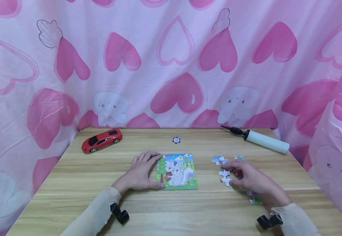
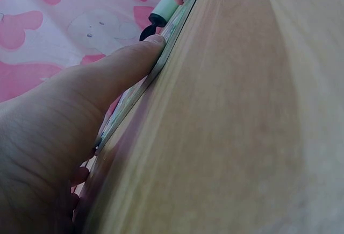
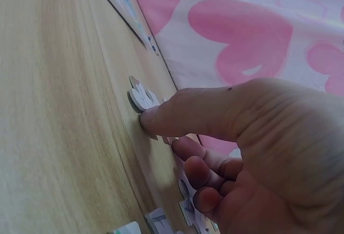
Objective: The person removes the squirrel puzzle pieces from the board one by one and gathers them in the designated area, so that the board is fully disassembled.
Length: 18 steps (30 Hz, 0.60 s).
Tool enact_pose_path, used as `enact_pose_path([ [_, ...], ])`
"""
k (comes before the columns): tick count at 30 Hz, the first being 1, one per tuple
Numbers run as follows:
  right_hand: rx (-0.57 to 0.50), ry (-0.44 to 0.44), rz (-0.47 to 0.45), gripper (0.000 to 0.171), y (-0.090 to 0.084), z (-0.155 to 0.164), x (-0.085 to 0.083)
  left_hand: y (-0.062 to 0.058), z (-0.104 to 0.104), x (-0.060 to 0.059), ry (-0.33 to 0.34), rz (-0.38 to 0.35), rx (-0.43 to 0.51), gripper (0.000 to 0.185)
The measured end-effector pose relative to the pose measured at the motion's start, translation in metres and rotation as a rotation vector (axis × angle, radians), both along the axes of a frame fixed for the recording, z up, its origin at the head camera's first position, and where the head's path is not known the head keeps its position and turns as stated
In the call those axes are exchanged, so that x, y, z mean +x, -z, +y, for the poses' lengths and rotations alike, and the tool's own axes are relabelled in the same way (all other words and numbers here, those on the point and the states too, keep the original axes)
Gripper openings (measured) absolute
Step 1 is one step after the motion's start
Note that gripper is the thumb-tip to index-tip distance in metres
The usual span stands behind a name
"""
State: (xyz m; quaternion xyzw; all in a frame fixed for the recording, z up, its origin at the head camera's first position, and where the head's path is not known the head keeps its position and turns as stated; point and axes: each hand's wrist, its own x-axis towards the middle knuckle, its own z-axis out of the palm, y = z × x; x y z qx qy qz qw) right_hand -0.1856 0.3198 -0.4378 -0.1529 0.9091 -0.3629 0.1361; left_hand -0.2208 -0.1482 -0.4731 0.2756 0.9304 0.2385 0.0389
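A square puzzle board (image 1: 178,172) with a white squirrel picture lies flat on the wooden table. My left hand (image 1: 139,172) holds its left side, with the thumb at the near left corner and the fingertips at the far left one. In the left wrist view the thumb (image 2: 129,62) rests on the board's edge. To the right, my right hand (image 1: 251,177) pinches a pale puzzle piece (image 1: 225,177) between thumb and forefinger, low over the table. In the right wrist view that puzzle piece (image 3: 141,97) shows beyond the thumb tip, its other side hidden.
More puzzle pieces (image 1: 219,160) lie around the right hand, some partly covered by it. A red toy car (image 1: 102,140) stands at the back left. A round chip (image 1: 176,140) lies at the back middle, a hand pump (image 1: 266,141) at the back right. Behind hangs a pink curtain (image 1: 147,82).
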Motion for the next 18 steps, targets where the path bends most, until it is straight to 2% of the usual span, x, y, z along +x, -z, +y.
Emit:
enact_pose_path([
  [12, -0.012, -0.01, 0.017, 0.058, 0.0002, -0.0005, 0.0016, -0.0007, 0.0001, 0.0015, -0.006, 0.002, -0.002, 0.124],
  [18, -0.1, -0.051, 0.045, 0.055, -0.0007, 0.0009, 0.0011, -0.0001, -0.0001, 0.0005, 0.006, 0.02, 0.015, 0.123],
])
